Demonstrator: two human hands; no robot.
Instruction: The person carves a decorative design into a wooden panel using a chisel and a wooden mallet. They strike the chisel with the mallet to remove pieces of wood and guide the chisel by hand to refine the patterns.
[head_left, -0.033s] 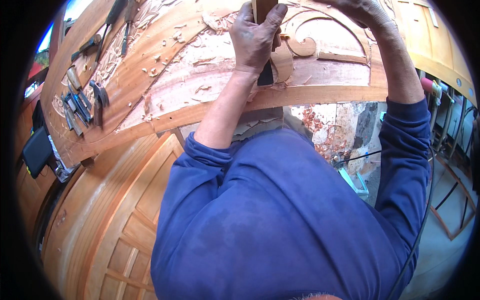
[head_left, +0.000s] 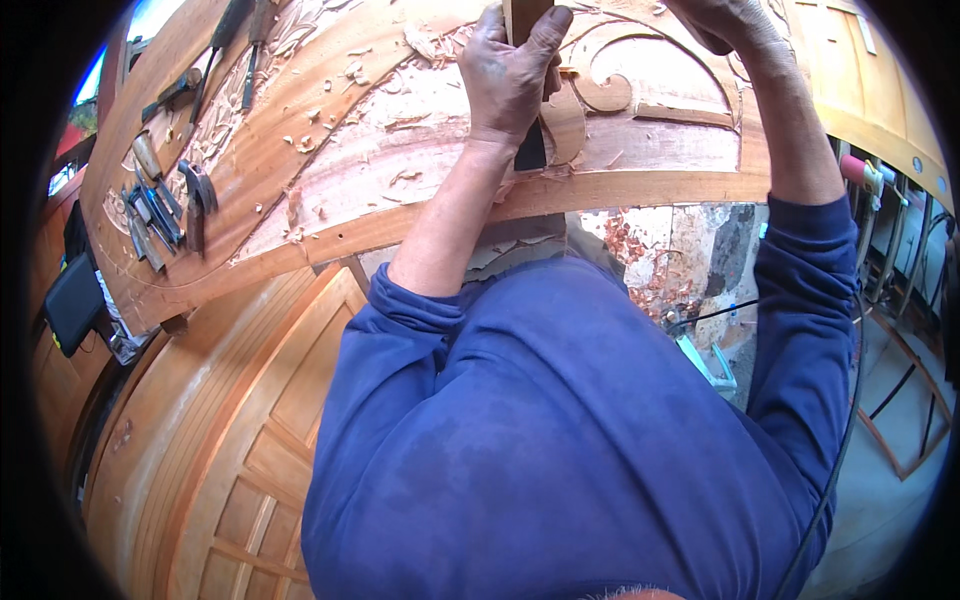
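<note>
My left hand [head_left: 505, 85] is wrapped around a chisel [head_left: 532, 155]. Its squared wooden handle rises past my thumb to the upper edge of the picture, and the broad dark blade shows below my fist, over the carved wooden panel [head_left: 420, 195]. A raised scroll [head_left: 608, 92] lies just right of the blade. My right hand [head_left: 728, 22] is up at the top edge, right of the chisel, with its fingers curled; the picture cuts off whatever it may hold. Pale shavings [head_left: 430, 42] are scattered over the panel.
Several carving tools [head_left: 152, 215] and a hammer [head_left: 197, 195] lie on the panel's left end. Long-handled chisels [head_left: 215, 60] rest farther back. A panelled door [head_left: 265, 470] stands at lower left. Metal pipes [head_left: 885, 240] and a black cable [head_left: 850, 420] are at right.
My right hand and forearm have shifted slightly, the hand a little to the right. My left hand and the chisel look almost unmoved.
</note>
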